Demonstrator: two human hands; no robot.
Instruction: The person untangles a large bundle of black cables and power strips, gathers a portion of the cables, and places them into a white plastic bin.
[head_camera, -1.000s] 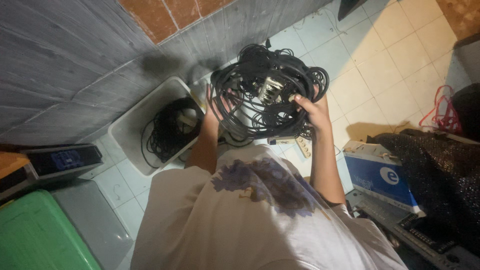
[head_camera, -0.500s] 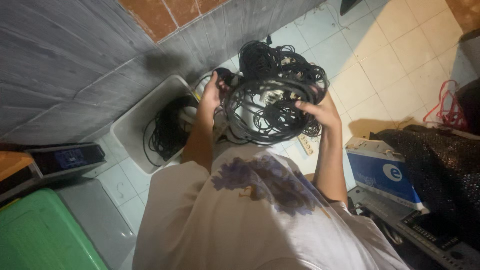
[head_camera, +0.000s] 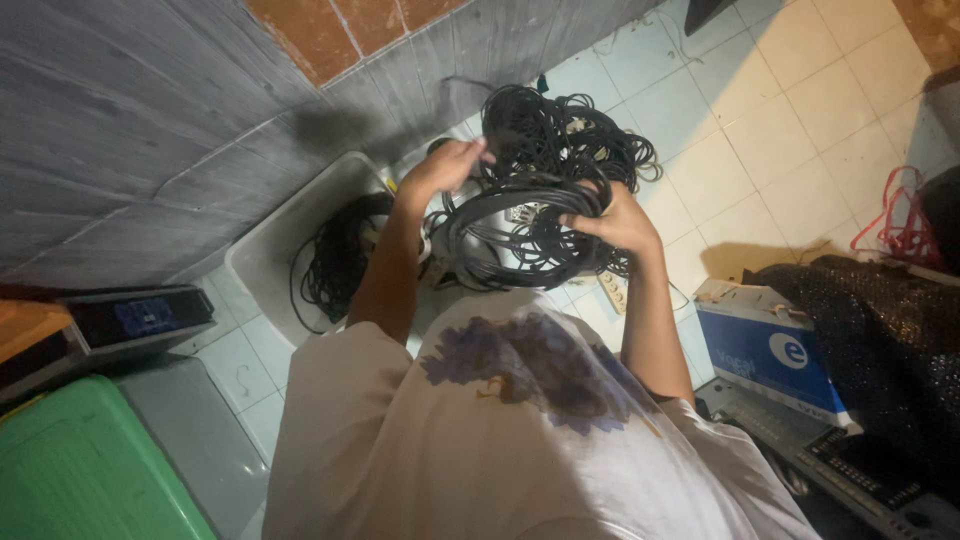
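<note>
I look down over my white shirt at a big tangle of black cables (head_camera: 540, 190) held above the tiled floor. My right hand (head_camera: 612, 218) grips a thick coil on the tangle's right side. My left hand (head_camera: 447, 165) is raised at its upper left edge, fingers closed on loops of cable. A white plastic tub (head_camera: 262, 262) stands on the floor to the left, with another black cable coil (head_camera: 335, 258) inside it.
A grey wall with a brick patch rises at the upper left. A dark electronic unit (head_camera: 130, 322) and a green lid (head_camera: 70, 470) lie lower left. A blue and white box (head_camera: 765, 355), dark cloth, a keyboard-like device (head_camera: 850, 470) and red wire (head_camera: 900, 215) sit at right.
My left hand has lifted up and to the right along the tangle's top edge. The cable bundle has shifted slightly higher in my hands.
</note>
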